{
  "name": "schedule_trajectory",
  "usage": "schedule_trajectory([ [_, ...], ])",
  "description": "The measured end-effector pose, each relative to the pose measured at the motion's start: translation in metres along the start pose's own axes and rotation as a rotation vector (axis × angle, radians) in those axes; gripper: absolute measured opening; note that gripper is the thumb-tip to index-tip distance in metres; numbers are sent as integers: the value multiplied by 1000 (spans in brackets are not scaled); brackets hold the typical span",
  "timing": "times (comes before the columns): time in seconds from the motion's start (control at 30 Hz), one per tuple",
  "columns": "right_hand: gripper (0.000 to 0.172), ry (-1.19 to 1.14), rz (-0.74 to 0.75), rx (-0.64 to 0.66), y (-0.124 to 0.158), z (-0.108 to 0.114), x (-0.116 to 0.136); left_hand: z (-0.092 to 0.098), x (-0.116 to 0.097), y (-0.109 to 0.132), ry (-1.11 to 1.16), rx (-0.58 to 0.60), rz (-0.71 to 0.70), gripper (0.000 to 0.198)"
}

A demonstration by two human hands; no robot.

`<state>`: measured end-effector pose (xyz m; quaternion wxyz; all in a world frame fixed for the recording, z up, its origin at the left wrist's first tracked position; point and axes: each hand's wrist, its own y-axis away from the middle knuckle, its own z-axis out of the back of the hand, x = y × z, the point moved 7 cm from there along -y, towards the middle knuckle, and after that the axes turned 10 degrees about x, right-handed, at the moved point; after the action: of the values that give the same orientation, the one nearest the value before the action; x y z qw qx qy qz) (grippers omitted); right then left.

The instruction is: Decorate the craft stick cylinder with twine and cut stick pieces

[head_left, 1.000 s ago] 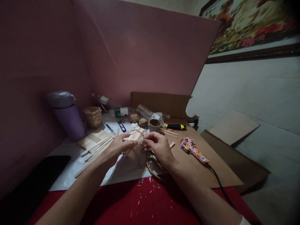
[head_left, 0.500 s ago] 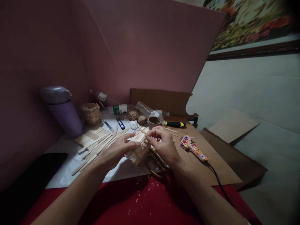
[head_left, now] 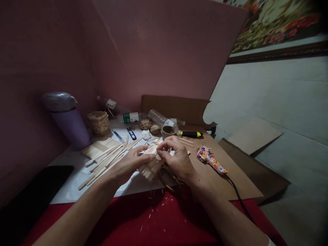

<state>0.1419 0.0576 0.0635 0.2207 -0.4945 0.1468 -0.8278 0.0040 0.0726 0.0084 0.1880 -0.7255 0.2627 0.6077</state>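
A small piece built of popsicle sticks (head_left: 148, 170) is tilted up over the near edge of the white sheet. My left hand (head_left: 129, 163) grips its left side, thumb on the near face and fingers behind. On its upper right, my right hand (head_left: 176, 155) has thumb and forefinger pinched together against the sticks; what is between those fingertips, if anything, is too small to make out. Scissors (head_left: 167, 186) with dark yellowish handles lie under my right hand, partly hidden. Loose popsicle sticks (head_left: 102, 167) spread out left of my left hand.
A flower-patterned glue gun (head_left: 211, 160) with a black cord lies on cardboard at right. Behind are a cup (head_left: 169, 131), twine balls (head_left: 146, 124), plastic bottles (head_left: 159, 118), snips (head_left: 131, 134) and a yellow-black cutter (head_left: 191, 134). A purple tumbler (head_left: 69, 126) stands left. Shavings dot the red cloth (head_left: 153, 222).
My right hand has shifted slightly left across the stick piece, its fingertips still pinched. The left hand keeps its grip. The whole view has moved a little.
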Motion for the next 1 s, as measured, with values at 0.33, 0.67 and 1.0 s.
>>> schedule_trajectory([
  [0.33,18,-38,51,48,1,-3,1,2,1,2,-89,-104,60,39],
  [0.67,12,-103,91,-34,0,2,0,2,0,2,-9,-126,75,36],
  [1.0,8,21,129,-20,3,-1,6,-2,-3,2,-7,-134,68,35],
])
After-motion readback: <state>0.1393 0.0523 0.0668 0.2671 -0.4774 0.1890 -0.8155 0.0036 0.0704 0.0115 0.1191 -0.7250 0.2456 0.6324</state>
